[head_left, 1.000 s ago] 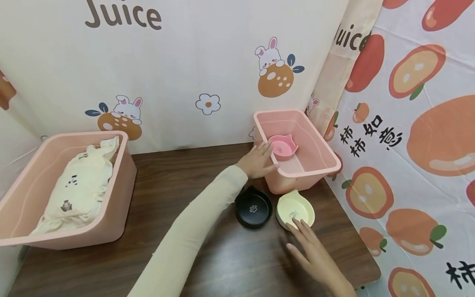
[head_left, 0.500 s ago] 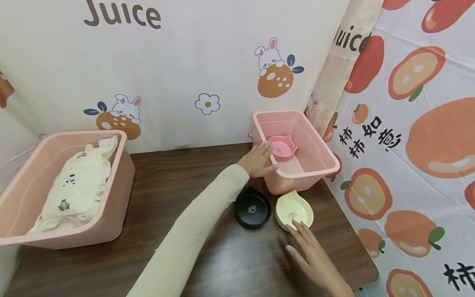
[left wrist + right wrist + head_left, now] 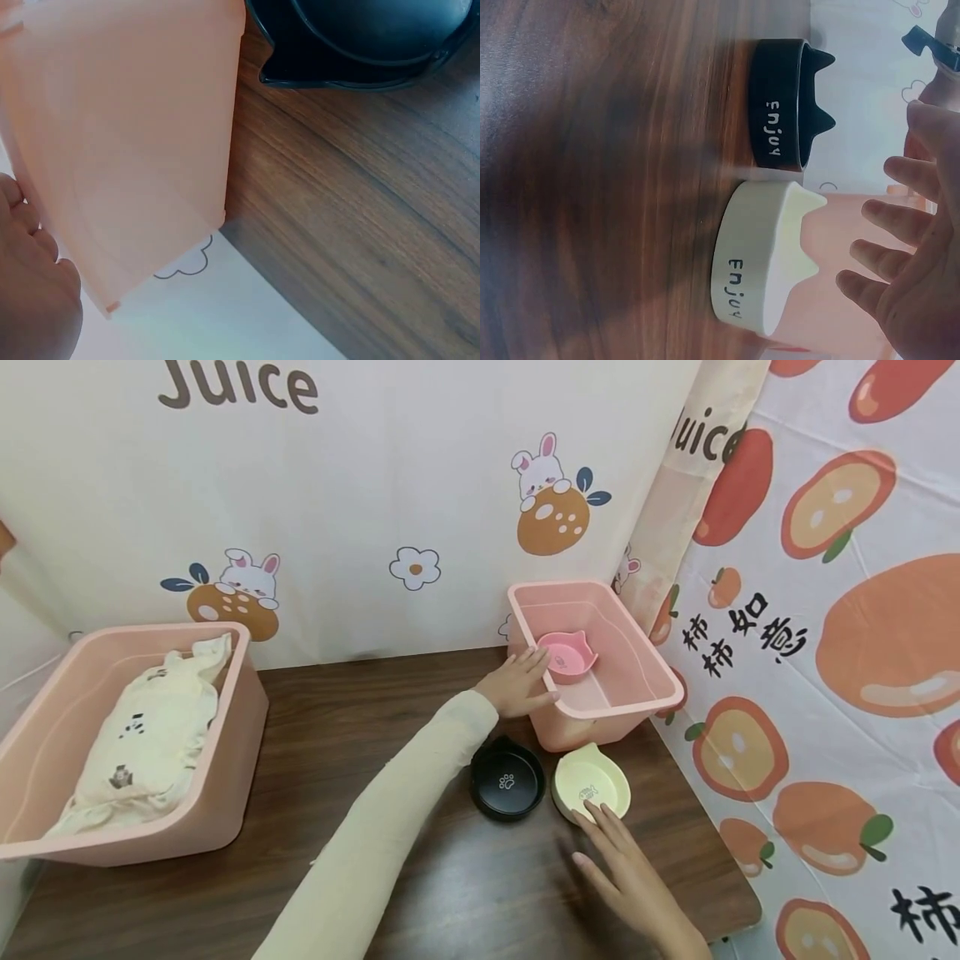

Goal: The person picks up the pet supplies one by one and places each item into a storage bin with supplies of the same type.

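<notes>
My left hand (image 3: 515, 683) rests on the near-left rim of the small pink bin (image 3: 628, 647), its fingers extended over the edge. Inside that bin, by its left wall, sits a pink cat-eared bowl (image 3: 567, 657). Fingers spread and straight, my right hand (image 3: 626, 872) hovers just in front of the pale yellow cat-eared bowl (image 3: 592, 783) and holds nothing. In the right wrist view the yellow bowl (image 3: 754, 255) bears the word "Enjoy", and a gap shows between it and the fingers. Left of it stands a black cat-eared bowl (image 3: 507, 779) with a paw print.
A larger pink bin (image 3: 243, 760) stands at the left of the table with a cream printed cloth bundle (image 3: 146, 735) inside. The dark wooden table (image 3: 360, 710) ends at a rounded corner on the right. Printed curtains (image 3: 360, 510) hang behind and to the right.
Both hands keep practically the same place and pose. The whole head view has shifted slightly to the left; bowls and bins stay where they were.
</notes>
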`<state>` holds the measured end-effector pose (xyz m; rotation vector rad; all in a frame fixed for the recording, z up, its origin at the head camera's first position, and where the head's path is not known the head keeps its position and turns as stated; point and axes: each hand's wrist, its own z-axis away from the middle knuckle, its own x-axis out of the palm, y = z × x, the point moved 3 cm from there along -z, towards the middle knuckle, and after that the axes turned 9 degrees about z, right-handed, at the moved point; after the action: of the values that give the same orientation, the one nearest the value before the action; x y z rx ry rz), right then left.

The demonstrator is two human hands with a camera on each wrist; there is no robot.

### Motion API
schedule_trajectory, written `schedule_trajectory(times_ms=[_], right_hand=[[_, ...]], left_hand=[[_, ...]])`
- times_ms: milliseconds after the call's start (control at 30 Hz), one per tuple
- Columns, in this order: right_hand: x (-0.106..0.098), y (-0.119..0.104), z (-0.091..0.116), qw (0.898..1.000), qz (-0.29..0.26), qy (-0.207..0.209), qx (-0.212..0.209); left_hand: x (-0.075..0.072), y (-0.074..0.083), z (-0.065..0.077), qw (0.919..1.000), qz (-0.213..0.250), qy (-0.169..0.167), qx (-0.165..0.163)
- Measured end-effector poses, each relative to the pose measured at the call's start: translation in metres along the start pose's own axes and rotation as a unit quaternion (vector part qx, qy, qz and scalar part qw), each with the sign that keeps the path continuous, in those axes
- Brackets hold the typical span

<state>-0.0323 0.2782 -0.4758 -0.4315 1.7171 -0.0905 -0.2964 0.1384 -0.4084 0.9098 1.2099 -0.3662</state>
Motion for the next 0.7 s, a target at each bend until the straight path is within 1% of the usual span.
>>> schedule_trajectory(times_ms=[100,200,267,367,500,700], right_hand=[[0.001,-0.002,-0.005,1.0,0.006,0.0,-0.008],[0.003,-0.003,-0.013,1.0,0.005,0.001,-0.018],[0.008,-0.005,-0.02,0.999,0.002,0.005,-0.032],[0.019,-0.007,-0.031,0.998,0.001,0.011,-0.067],[0.041,-0.007,-0.047,0.992,0.012,0.013,-0.125],[0.067,-0.005,-0.062,0.983,0.027,0.007,-0.182]], left_hand=[[0.0,0.0,0.0,1.0,-0.004,-0.001,0.001],[0.0,0.0,-0.001,0.9998,-0.017,-0.002,0.002],[0.001,0.0,-0.001,0.9996,-0.027,-0.003,0.002],[0.001,0.0,-0.002,0.9995,-0.032,-0.003,-0.002],[0.002,0.0,-0.003,0.9995,-0.032,0.0,-0.005],[0.002,0.0,-0.003,0.9994,-0.034,0.003,-0.002]])
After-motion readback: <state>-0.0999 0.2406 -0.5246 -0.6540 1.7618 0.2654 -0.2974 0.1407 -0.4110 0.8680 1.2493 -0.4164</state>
